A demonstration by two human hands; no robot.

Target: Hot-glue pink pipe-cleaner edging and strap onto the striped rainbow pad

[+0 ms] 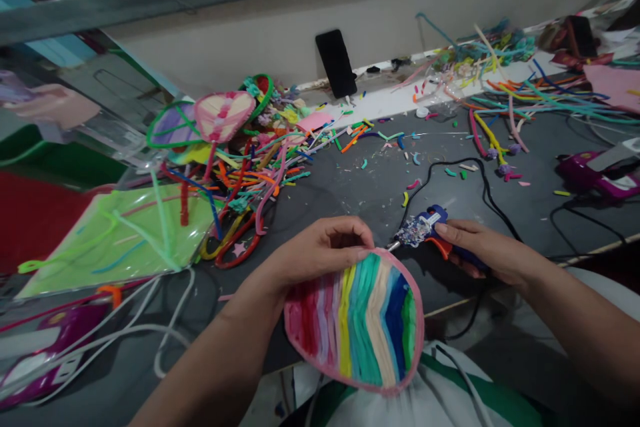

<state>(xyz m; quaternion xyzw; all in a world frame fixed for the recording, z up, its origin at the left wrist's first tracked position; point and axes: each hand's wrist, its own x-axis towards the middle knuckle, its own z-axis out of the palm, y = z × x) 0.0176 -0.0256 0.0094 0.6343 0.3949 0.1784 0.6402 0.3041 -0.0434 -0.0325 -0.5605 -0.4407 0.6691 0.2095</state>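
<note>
In the head view, a striped panel (360, 327) is pinched by the left hand (325, 250) across the tabletop's (325, 197) near edge; a glue gun (423, 227) is gripped by the right hand (477, 247). If the nozzle (394, 245) slips, the left hand could be burned. One panel, one glue gun, two purple devices (600, 177) and apparently two phones (336, 63) are counted.

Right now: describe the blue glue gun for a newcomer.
Near the front edge of the dark grey worktable, the left hand holds a rounded, rainbow-striped, pink-rimmed disc. Up and right of it, the right hand grips the blue glue gun. Its orange trigger and silvery front set it apart from the purple plastic device farther right.
</note>
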